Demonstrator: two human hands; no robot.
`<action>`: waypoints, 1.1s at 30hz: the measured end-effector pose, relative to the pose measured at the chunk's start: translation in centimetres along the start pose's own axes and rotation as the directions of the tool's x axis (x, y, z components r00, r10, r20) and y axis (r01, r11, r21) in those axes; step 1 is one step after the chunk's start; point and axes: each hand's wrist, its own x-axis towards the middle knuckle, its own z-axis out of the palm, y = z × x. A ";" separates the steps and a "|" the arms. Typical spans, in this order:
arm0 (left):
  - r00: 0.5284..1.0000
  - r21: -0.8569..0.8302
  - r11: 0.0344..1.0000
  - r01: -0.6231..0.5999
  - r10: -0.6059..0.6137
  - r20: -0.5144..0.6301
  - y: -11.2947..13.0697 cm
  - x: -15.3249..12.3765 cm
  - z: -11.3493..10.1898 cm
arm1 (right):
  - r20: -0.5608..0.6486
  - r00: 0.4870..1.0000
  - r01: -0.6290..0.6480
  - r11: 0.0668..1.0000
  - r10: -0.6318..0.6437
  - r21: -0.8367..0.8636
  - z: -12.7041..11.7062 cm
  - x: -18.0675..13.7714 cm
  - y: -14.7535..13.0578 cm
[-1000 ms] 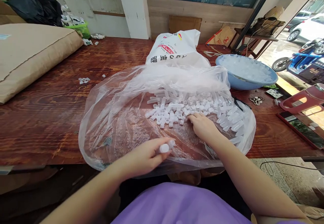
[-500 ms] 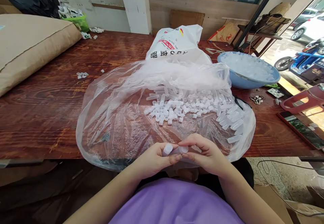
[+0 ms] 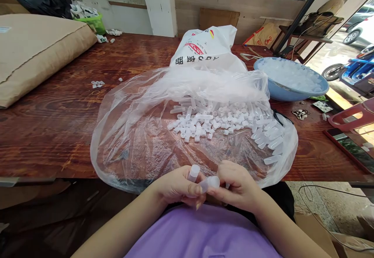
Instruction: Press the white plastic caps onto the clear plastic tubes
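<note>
My left hand [image 3: 175,186] is closed around small translucent white plastic tubes; one tube [image 3: 193,172] sticks up above its fingers. My right hand [image 3: 238,184] is closed too, pinching another tube [image 3: 210,183] that points toward the left hand. Both hands meet at the table's near edge, just above my purple shirt. In front of them a clear plastic bag [image 3: 131,133] lies spread flat, with a pile of small white caps [image 3: 201,125] in its middle and longer tubes [image 3: 267,139] along its right side.
A white printed sack [image 3: 204,48] stands behind the clear bag. A blue basin [image 3: 292,90] heaped with white parts sits at the right. A tan sack [image 3: 37,55] lies far left on the wooden table [image 3: 58,125]. Keys [image 3: 300,114] and red stools are at the right.
My right hand left the cap pile and came back to my left hand at the table edge. Now it holds a tube against the left hand's tubes.
</note>
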 end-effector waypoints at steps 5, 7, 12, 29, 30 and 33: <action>0.998 0.220 0.975 -0.017 0.029 -0.053 0.8 -0.4 -0.4 | 0.216 0.973 -0.072 0.996 0.081 -0.050 -0.3 0.1 -0.7; 0.996 0.263 0.965 -0.020 0.043 -0.083 1.0 -0.3 -0.6 | 0.236 0.963 -0.113 0.991 0.127 -0.076 -0.4 0.1 -0.4; 0.934 0.473 0.881 -0.019 0.185 -0.306 1.7 0.4 -1.1 | 0.150 0.927 -0.320 0.933 0.344 -0.164 -0.6 0.7 2.0; 0.709 0.666 0.729 0.158 0.386 -0.590 1.0 -0.7 -1.3 | 0.242 0.850 -0.410 0.876 0.468 -0.255 1.2 0.5 2.5; 0.717 0.676 0.722 0.148 0.392 -0.576 1.0 -0.8 -1.2 | 0.162 0.875 -0.426 0.885 0.456 -0.188 1.0 0.3 2.5; 0.767 0.675 0.729 0.117 0.365 -0.527 0.9 -0.7 -0.7 | -0.061 0.908 -0.415 0.910 0.415 0.017 0.7 0.0 2.4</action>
